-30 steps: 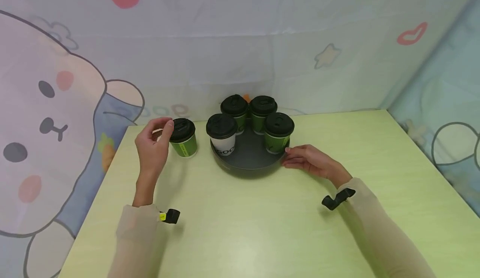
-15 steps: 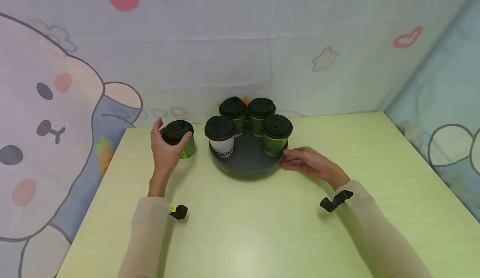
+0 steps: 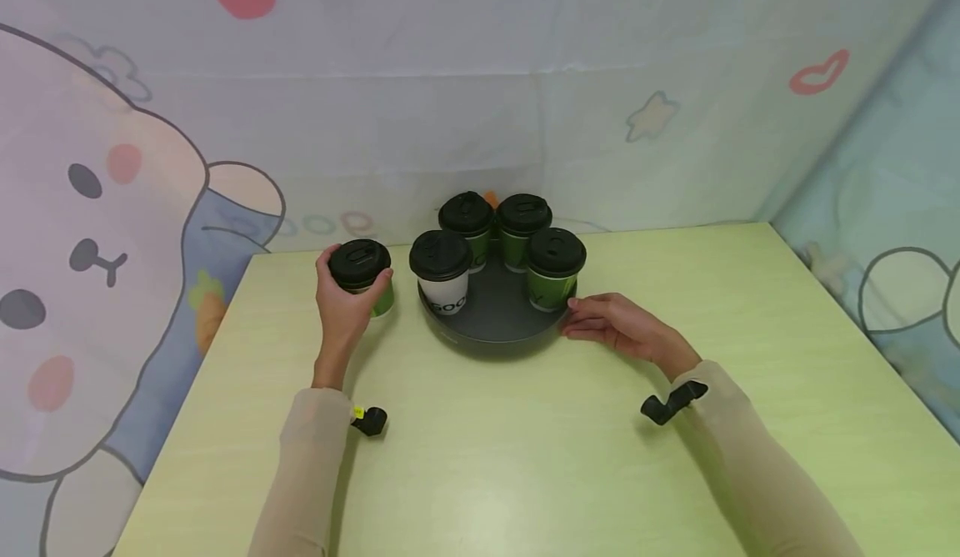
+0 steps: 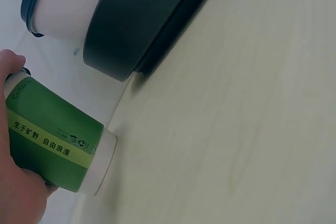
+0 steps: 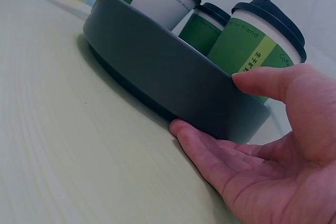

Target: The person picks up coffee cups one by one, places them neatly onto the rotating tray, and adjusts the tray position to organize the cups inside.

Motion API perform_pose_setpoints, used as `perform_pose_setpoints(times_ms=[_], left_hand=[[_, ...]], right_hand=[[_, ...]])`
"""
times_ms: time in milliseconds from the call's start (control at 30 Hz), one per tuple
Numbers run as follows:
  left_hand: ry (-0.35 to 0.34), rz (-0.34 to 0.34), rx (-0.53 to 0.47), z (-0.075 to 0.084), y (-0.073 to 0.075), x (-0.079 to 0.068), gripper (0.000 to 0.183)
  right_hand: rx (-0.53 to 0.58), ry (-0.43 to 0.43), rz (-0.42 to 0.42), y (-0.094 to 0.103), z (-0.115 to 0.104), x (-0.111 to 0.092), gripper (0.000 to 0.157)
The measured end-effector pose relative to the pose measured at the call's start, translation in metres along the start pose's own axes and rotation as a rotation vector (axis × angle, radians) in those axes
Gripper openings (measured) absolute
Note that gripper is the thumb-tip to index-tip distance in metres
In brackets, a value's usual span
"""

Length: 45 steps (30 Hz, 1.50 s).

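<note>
My left hand [image 3: 341, 307] grips a green paper coffee cup [image 4: 52, 129] with a black lid [image 3: 360, 262]. Fingers and thumb wrap its sides just below the lid, and the cup stands upright left of the tray. A round dark grey tray [image 3: 498, 328] with a raised wall holds several lidded cups. On it are a white cup [image 3: 447, 294] at the left, a green cup [image 3: 551, 288] at the right and two green cups behind. My right hand [image 3: 618, 328] holds the tray's right side, thumb [image 5: 257, 82] at the rim and fingers low against the wall near the table.
The pale yellow-green table [image 3: 487, 457] meets a printed cloth backdrop [image 3: 450, 107] close behind the cups. A narrow gap separates the left cup from the tray. Black camera mounts [image 3: 369, 421] sit at both wrists.
My left hand has come in from the left and closed round the green cup, which has hardly shifted. The right hand keeps its place at the tray's edge.
</note>
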<state>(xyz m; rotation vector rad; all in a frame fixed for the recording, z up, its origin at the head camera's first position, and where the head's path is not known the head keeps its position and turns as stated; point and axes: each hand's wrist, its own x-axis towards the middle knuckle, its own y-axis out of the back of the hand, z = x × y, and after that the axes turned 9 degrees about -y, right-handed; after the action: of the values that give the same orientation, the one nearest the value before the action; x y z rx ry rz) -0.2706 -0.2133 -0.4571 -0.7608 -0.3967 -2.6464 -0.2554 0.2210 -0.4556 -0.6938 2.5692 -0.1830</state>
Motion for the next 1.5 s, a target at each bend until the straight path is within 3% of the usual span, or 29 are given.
perform_pose_setpoints(times_ms=[200,700,1033,1200,1300,1500], left_hand=[[0.036,0.026,0.005,0.001,-0.001,-0.001,0.09],[0.043,0.027,-0.033,0.01,0.003,-0.013,0.087],[0.071,-0.022,-0.18,0.05,0.013,-0.021,0.083],[0.077,-0.039,-0.186,0.076,0.014,-0.028,0.082],[0.049,-0.071,-0.201,0.091,0.012,-0.035,0.082],[-0.069,-0.136,-0.263,0.117,0.0,-0.046,0.084]], right_hand=[[-0.013,0.006,0.002,-0.001,0.0,-0.001,0.033],[-0.013,0.0,0.01,-0.001,0.0,-0.001,0.033],[-0.003,-0.001,0.006,-0.001,0.0,0.0,0.033],[0.007,-0.005,0.003,-0.002,0.0,0.0,0.032],[0.007,-0.008,0.002,-0.001,0.0,0.0,0.031],[0.023,-0.008,0.004,0.0,0.001,0.0,0.032]])
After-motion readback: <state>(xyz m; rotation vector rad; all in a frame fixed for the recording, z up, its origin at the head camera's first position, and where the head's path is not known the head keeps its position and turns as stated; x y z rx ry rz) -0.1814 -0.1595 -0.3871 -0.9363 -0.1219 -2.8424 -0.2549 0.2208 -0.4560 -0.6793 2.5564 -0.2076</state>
